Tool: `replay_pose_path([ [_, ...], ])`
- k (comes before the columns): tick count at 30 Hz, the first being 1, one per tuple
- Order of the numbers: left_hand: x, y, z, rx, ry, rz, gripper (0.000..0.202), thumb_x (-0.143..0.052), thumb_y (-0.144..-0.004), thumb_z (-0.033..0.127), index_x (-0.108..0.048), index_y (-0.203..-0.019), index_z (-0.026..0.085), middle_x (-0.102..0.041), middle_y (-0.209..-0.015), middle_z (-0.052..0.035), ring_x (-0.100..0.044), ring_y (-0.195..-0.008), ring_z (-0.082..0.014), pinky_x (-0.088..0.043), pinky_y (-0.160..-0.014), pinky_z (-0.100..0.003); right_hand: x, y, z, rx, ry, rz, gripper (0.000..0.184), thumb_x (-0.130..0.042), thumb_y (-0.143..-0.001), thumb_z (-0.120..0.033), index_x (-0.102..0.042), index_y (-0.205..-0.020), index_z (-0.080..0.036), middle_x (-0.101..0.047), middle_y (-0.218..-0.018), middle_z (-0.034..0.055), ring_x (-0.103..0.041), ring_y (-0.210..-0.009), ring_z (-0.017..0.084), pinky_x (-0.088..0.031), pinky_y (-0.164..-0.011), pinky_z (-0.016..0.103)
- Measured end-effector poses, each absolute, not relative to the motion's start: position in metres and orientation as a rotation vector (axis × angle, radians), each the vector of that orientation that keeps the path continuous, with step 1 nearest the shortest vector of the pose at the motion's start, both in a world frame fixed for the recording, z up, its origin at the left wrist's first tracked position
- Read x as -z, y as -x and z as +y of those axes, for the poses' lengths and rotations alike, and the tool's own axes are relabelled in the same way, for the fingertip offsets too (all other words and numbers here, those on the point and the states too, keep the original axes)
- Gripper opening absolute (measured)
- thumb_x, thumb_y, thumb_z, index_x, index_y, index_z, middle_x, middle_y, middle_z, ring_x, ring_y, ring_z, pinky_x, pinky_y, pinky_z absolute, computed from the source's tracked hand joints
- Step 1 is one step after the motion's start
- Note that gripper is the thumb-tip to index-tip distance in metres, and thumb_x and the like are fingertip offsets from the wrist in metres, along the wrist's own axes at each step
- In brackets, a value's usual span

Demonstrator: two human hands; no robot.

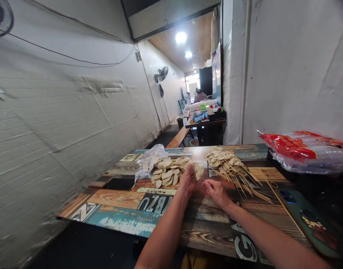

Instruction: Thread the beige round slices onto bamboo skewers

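My left hand (pixel 188 178) is closed on a few flat, pale beige slices (pixel 198 172), held just above the table. Beside it, my right hand (pixel 217 191) has its fingers curled together in a pinch; anything within them is too small or hidden to make out. Loose slices of the same kind lie in a pile (pixel 168 174) left of my left hand, partly by a clear plastic bag (pixel 154 154). Beyond my right hand is a second heap of slices (pixel 220 157), with thin bamboo skewers (pixel 242 177) lying over and in front of it.
The wood-patterned table (pixel 123 216) carries a dark phone (pixel 119 184) at left and a green phone (pixel 308 220) at right. A red and clear plastic package (pixel 305 149) rests at the right. Farther back are a bench (pixel 178 137), a cluttered table (pixel 206 121) and a seated person (pixel 200 96).
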State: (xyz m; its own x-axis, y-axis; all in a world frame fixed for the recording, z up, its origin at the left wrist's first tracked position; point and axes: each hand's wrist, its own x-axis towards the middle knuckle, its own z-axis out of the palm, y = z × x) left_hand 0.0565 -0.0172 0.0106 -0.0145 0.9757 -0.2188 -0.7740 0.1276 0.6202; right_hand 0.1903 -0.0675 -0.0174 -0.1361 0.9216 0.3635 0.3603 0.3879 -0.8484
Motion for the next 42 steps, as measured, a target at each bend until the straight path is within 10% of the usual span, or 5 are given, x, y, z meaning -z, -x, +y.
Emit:
replay_pose_path([
  [8, -0.007, -0.039, -0.010, -1.457, -0.383, 0.758, 0.025, -0.067, -0.085, 0.038, -0.068, -0.089, 0.013, -0.073, -0.081, -0.0068, -0.070, -0.070, -0.0162, -0.058, -0.069, -0.027, 0.017, -0.195, -0.069, -0.740, 1.141, -1.714, 0.039, -0.040, -0.085, -0.043, -0.067, -0.074, -0.016, -0.048, -0.047, -0.0030, -0.045, -0.046, 0.014, -0.034, -0.048, 0.024],
  [42, -0.011, -0.009, 0.005, -1.631, -0.231, 0.790, 0.004, -0.066, -0.084, 0.015, -0.064, -0.084, 0.012, -0.071, -0.073, -0.0047, -0.069, -0.064, -0.0154, -0.059, -0.070, -0.030, 0.021, -0.199, -0.064, -0.811, 1.075, -1.822, 0.037, -0.044, -0.084, -0.044, -0.066, -0.070, -0.018, -0.045, -0.045, -0.0043, -0.041, -0.044, 0.012, -0.031, -0.046, 0.024],
])
